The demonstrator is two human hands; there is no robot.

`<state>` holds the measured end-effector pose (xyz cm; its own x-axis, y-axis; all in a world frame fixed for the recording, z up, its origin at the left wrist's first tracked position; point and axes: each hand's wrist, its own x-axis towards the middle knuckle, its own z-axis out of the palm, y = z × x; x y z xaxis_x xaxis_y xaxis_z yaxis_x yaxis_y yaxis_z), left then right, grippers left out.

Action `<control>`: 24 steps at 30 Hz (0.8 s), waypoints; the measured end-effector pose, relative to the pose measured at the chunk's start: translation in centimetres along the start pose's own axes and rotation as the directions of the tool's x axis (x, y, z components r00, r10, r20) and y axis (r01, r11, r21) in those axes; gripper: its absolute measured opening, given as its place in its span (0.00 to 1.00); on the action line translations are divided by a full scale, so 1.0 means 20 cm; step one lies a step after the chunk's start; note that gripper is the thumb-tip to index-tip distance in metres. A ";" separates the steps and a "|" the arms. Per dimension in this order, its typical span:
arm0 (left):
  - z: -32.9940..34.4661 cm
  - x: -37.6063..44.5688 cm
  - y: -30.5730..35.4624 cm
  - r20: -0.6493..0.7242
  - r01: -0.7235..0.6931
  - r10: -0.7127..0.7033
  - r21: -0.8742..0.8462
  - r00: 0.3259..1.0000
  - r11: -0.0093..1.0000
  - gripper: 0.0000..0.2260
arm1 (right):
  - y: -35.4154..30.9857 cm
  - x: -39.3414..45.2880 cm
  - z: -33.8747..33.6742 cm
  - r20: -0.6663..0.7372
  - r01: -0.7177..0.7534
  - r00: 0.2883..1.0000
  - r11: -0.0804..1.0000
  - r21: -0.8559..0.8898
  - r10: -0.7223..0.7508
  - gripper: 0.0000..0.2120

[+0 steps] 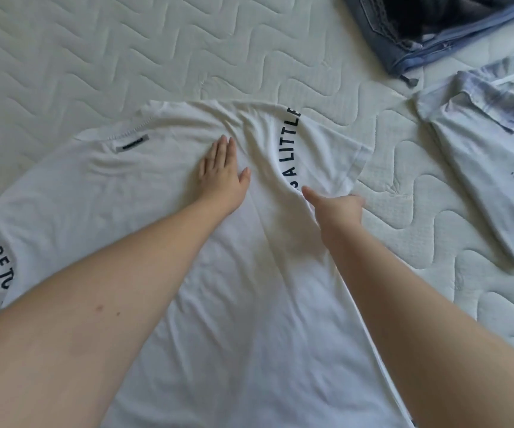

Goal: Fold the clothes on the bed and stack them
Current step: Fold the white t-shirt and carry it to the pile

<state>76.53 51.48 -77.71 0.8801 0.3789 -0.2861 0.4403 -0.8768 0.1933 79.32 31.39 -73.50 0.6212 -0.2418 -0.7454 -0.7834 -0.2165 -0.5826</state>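
A white T-shirt [157, 193] with black lettering lies spread back-up across the bed, its neck label near the top left. My left hand [223, 171] rests flat on the shirt below the collar, fingers together and straight. To its right, my right hand [337, 208] pinches the fabric at the base of the right sleeve, where the letters "A LITTLE" run, and the sleeve is bunched and partly folded inward. The left sleeve, printed "MORE TO", lies flat at the far left.
A folded pale blue shirt [490, 168] with small script lies at the right on the quilted mattress [95, 57]. Folded blue denim and dark clothes [428, 29] are stacked at the top right.
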 end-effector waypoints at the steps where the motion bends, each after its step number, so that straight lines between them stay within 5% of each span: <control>1: -0.03 0.05 -0.02 0.014 -0.013 0.013 0.015 1.000 1.000 0.30 | 0.00 0.00 0.01 0.014 0.039 0.999 0.998 -0.040 -0.039 0.40; 6: -0.12 0.29 -0.12 0.096 -0.077 0.067 0.098 0.993 0.992 0.29 | 0.02 -0.01 0.07 0.088 0.371 0.929 0.891 -0.264 -0.360 0.34; 11: -0.19 0.47 -0.19 0.144 -0.136 0.114 0.149 0.983 0.979 0.33 | 0.02 0.03 0.09 0.040 0.343 0.938 0.910 -0.234 -0.343 0.44; 16: -0.27 0.61 -0.25 0.267 -0.182 0.139 0.142 0.954 0.973 0.48 | 0.01 0.04 0.09 0.013 0.257 0.964 0.918 -0.303 -0.265 0.17; 19: -0.28 0.65 -0.27 0.294 -0.209 0.162 0.136 0.942 0.968 0.51 | 0.00 0.04 0.10 0.049 0.330 0.941 0.877 -0.349 -0.334 0.10; 22: -0.26 0.66 -0.27 0.260 -0.222 0.185 0.124 0.948 0.967 0.49 | 0.02 0.00 0.12 0.091 0.427 0.900 0.824 -0.371 -0.425 0.13; 24: -0.30 0.69 -0.27 0.176 -0.216 0.198 0.090 0.964 0.972 0.38 | 0.04 -0.02 0.13 0.101 0.436 0.896 0.816 -0.380 -0.432 0.14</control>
<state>87.45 63.19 -77.02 0.9045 0.1393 -0.4031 0.2216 -0.9610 0.1653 78.48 33.74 -74.52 0.8930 -0.0272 -0.4492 -0.3604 -0.6411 -0.6776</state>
